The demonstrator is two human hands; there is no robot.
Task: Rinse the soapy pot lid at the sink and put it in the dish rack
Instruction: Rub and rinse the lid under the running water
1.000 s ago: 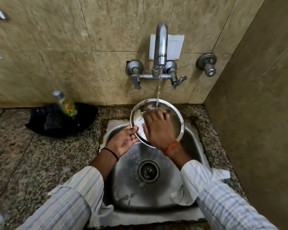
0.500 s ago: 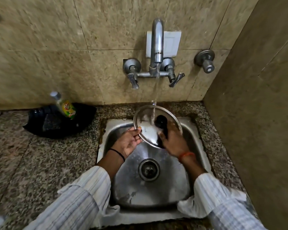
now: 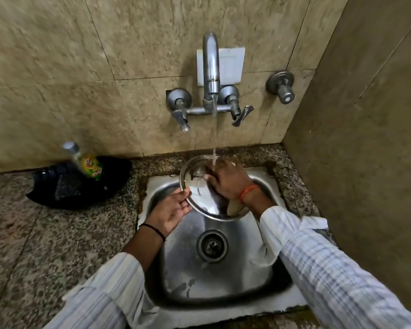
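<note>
A round steel pot lid (image 3: 201, 200) is tilted over the back of the steel sink (image 3: 266, 264), under the stream from the wall tap (image 3: 210, 67). My left hand (image 3: 171, 211) grips the lid's left rim with its fingers. My right hand (image 3: 228, 181) lies flat across the lid's face, fingers spread, and the water lands on it. That hand hides the lid's knob and much of its right side. No dish rack is in view.
A black tray (image 3: 114, 184) on the granite counter (image 3: 33, 245) left of the sink holds a dish-soap bottle (image 3: 88, 162) and a dark scrub pad (image 3: 67, 188). A tiled wall (image 3: 365, 162) stands close on the right. The sink drain (image 3: 211, 245) is uncovered.
My right hand slid back up over the lid's face and now covers the black knob that showed half a second ago. The left hand kept its hold on the rim. Water keeps running.
</note>
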